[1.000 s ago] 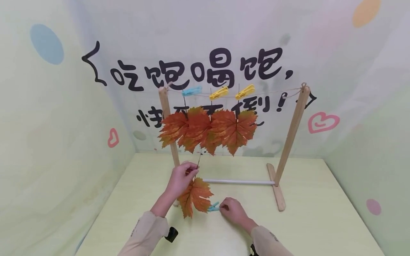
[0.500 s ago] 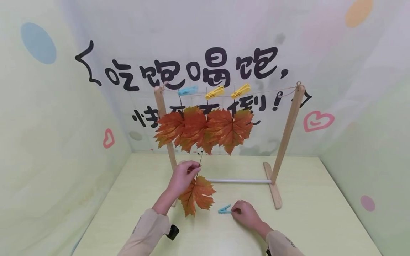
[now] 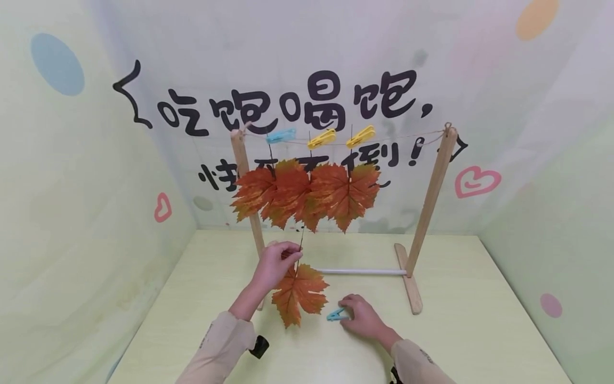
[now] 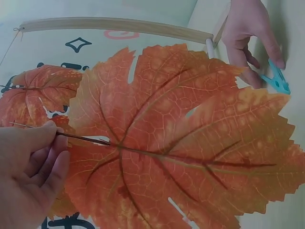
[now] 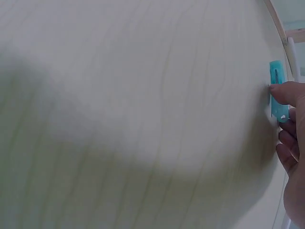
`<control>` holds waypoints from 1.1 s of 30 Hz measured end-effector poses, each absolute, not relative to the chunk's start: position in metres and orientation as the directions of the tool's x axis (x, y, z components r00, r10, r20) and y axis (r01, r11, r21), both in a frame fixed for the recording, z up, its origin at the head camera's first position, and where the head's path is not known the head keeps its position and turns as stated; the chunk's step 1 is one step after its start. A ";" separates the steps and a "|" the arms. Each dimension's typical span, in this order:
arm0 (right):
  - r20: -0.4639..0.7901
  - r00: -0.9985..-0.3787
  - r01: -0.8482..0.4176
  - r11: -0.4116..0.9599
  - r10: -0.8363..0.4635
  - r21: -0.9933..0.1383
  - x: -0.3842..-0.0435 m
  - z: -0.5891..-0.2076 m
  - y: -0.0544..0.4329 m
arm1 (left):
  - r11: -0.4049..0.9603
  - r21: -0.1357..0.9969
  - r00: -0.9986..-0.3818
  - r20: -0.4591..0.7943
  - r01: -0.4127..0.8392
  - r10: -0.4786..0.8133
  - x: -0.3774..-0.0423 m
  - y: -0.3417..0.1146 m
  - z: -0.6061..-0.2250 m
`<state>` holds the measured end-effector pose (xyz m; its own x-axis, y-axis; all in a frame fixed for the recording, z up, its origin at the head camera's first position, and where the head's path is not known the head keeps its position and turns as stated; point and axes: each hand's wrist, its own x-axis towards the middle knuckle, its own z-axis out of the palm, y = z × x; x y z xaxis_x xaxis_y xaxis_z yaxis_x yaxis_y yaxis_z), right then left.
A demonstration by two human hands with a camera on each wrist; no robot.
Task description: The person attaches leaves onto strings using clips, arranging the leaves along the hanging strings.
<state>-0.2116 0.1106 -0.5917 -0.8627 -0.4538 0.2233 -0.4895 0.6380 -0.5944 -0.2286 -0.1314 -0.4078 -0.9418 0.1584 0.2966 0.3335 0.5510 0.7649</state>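
Observation:
My left hand point(image 3: 274, 265) pinches the thin dark stem of an orange-red artificial maple leaf point(image 3: 300, 296), whose blade hangs below the fingers. Filling much of the left wrist view, the leaf point(image 4: 176, 138) shows its veins, with the stem between thumb and fingertips. Low over the table, to the right of the leaf, my right hand point(image 3: 363, 318) holds a light-blue clothespin point(image 3: 337, 314) between thumb and fingers. The right wrist view has the thumb on the side of this clothespin point(image 5: 277, 102), at the right edge.
Behind the hands stands a wooden frame point(image 3: 434, 200) with a white crossbar point(image 3: 364, 272) and a string point(image 3: 403, 138) along the top. A blue clothespin point(image 3: 281, 135) and two yellow clothespins point(image 3: 321, 139) hold similar leaves point(image 3: 349, 194) on it. The pale table point(image 3: 460, 330) meets printed walls.
The right hand has drawn the blue clothespin rightward, away from the leaf, and its fingers have shifted around it. The held leaf has turned and swung slightly right; the left hand stays nearly in place.

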 end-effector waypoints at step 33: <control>0.516 -0.783 -0.614 0.565 -0.347 -0.551 -0.225 -0.467 0.220 | 0.411 0.750 -0.852 0.408 0.518 0.329 -0.248 -0.044 -0.340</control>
<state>-0.2254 0.2201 -0.4671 -0.7828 -0.3473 0.5164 -0.6141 0.5654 -0.5506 -0.2476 -0.0441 -0.3401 -0.8516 0.3291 0.4081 0.5182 0.4107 0.7502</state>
